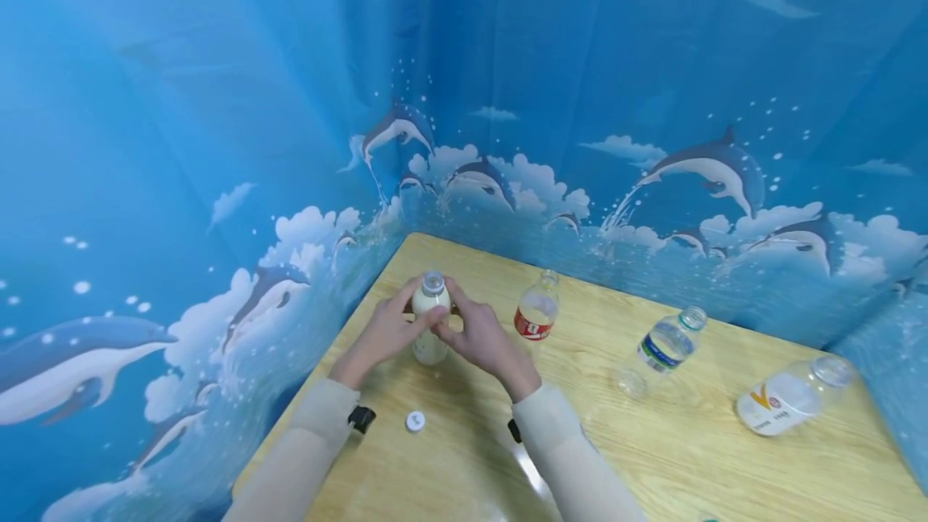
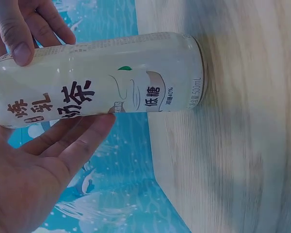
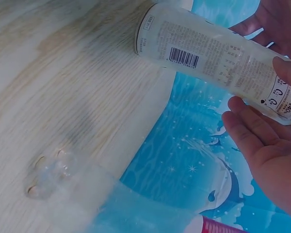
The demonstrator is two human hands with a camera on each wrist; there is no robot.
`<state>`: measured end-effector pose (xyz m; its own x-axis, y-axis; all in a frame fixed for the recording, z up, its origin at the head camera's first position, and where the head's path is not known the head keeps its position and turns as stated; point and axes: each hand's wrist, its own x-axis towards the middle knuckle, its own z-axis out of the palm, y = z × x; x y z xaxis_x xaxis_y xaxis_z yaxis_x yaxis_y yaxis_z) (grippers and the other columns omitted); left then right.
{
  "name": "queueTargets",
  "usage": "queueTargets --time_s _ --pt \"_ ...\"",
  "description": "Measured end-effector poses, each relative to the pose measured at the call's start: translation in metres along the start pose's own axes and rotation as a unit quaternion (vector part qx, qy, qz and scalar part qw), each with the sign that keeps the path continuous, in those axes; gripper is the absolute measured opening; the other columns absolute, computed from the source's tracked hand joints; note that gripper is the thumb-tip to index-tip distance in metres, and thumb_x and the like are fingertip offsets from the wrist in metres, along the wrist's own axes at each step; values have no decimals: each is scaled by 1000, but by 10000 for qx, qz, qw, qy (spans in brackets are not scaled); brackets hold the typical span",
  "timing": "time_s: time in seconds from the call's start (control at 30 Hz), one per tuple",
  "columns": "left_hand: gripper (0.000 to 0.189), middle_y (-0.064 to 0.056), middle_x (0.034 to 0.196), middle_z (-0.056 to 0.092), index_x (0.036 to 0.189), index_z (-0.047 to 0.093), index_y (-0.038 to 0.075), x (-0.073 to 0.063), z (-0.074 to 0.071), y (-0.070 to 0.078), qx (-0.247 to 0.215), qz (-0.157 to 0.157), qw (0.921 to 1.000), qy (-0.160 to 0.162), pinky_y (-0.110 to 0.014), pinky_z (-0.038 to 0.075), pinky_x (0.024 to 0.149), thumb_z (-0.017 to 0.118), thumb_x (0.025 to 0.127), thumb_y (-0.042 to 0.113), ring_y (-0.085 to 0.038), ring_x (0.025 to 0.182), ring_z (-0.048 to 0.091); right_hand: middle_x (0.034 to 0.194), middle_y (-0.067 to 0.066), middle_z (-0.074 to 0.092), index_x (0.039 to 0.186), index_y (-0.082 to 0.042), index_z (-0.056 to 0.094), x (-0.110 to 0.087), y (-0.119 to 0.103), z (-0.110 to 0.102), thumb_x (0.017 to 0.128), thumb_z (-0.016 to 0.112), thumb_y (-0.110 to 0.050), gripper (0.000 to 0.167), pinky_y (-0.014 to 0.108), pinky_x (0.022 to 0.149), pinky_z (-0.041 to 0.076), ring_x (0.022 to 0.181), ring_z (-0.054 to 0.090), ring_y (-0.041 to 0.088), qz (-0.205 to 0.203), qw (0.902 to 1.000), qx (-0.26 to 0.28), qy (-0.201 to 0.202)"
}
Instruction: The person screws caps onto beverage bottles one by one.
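Observation:
A milk tea bottle (image 1: 431, 353) with a pale label is upright at the table's far left, its mouth uncapped. My left hand (image 1: 391, 333) holds it from the left, fingers round its side and thumb across the front. From the right, my right hand (image 1: 482, 337) holds the same bottle, its thumb near the left one. Dark lettering on the bottle (image 2: 131, 82) faces the left wrist camera, and in the right wrist view the bottle (image 3: 199, 53) shows its barcode side. Its base is right at the tabletop. A white cap (image 1: 415, 421) lies on the table nearer me.
Right of the hands stands a clear bottle with a red label (image 1: 534, 321). Farther right are a bottle with a blue and green label (image 1: 663, 345) and a wide-mouthed bottle with a white label (image 1: 779, 405). A blue dolphin-print curtain (image 1: 551, 103) borders the wooden table (image 1: 464, 466).

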<state>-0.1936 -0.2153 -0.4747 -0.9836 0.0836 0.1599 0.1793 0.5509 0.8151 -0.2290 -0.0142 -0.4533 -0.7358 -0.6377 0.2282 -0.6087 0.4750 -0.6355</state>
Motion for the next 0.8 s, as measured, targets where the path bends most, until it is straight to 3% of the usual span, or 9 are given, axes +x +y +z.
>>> queueTargets --time_s 0.47,0.63,0.8 --pt "73 -5 145 63 164 34 37 -28 21 23 -323 -153 9988 -340 -41 64 93 66 101 55 -28 127 66 126 16 76 164 -10 35 -44 -5 -9 98 77 -21 79 44 92 64 112 75 30 -215 9992 -215 245" --pt "72 -5 143 65 163 37 36 -33 29 28 -391 -103 9984 -386 -40 64 92 68 100 54 -29 127 66 124 13 76 160 -12 41 -59 -7 -12 97 79 -18 74 43 90 64 110 76 28 -355 9984 -171 417" --pt "74 -4 145 64 164 37 35 -35 33 31 -395 -91 9981 -469 -40 63 94 68 100 56 -29 128 65 128 16 75 161 -11 40 -67 -9 -14 96 79 -18 77 48 91 64 112 76 30 -249 9985 -77 473"
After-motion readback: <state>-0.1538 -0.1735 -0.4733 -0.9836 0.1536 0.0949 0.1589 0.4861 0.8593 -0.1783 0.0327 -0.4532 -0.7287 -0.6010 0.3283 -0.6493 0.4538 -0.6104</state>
